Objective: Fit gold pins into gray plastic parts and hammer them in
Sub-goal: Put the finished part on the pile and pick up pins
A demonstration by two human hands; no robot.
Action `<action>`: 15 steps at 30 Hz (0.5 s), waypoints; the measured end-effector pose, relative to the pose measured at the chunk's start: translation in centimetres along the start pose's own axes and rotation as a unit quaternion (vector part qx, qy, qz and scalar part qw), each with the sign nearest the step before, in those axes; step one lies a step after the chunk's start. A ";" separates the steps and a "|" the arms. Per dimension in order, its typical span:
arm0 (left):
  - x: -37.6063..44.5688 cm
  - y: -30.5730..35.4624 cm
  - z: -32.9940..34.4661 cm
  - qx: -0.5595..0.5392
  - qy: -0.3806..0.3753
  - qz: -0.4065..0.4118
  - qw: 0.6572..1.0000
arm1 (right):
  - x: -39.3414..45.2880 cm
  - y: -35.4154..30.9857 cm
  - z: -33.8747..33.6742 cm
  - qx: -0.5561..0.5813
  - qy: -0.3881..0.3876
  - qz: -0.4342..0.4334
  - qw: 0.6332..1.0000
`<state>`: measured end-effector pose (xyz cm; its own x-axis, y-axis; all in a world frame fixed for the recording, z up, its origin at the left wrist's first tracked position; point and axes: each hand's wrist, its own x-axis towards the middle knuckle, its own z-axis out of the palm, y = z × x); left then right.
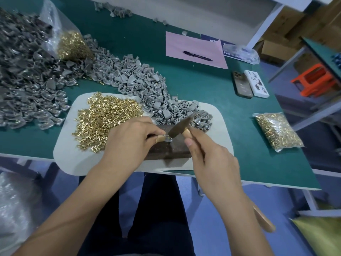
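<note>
Under hammer (pixel 181 125) head, gray part (pixel 168 139) mostly hidden, left hand (pixel 129 137) pinching.

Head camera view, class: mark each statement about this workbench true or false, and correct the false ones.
1. The right hand grips a wooden-handled hammer. True.
2. The black pen lies on the green table mat. False: it lies on the pink paper sheet.
3. The left hand holds a small gray plastic part on the dark wooden block. True.
4. The loose pile of gold pins sits right of the block. False: it sits to the left of it.
5. Two phones lie side by side near the table's right edge. True.
</note>
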<state>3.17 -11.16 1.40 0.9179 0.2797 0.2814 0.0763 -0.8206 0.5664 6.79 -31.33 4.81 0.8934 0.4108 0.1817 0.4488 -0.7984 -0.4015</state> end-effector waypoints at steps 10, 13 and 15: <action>0.6 -0.2 -0.3 0.004 -0.022 0.023 0.999 | -0.7 -0.4 0.8 0.037 0.034 0.009 0.999; 0.9 -0.4 -0.5 0.002 -0.041 0.033 0.999 | -0.7 -0.1 0.8 0.026 0.022 0.010 0.999; 0.9 -0.5 -0.6 -0.012 -0.052 0.033 0.998 | -0.6 -0.1 0.5 0.005 0.030 -0.001 1.000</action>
<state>3.77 -10.20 1.80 0.9563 0.1705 0.2376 0.0058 -0.8234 0.5674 6.22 -31.28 4.30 0.8920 0.3856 0.2360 0.4512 -0.7924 -0.4106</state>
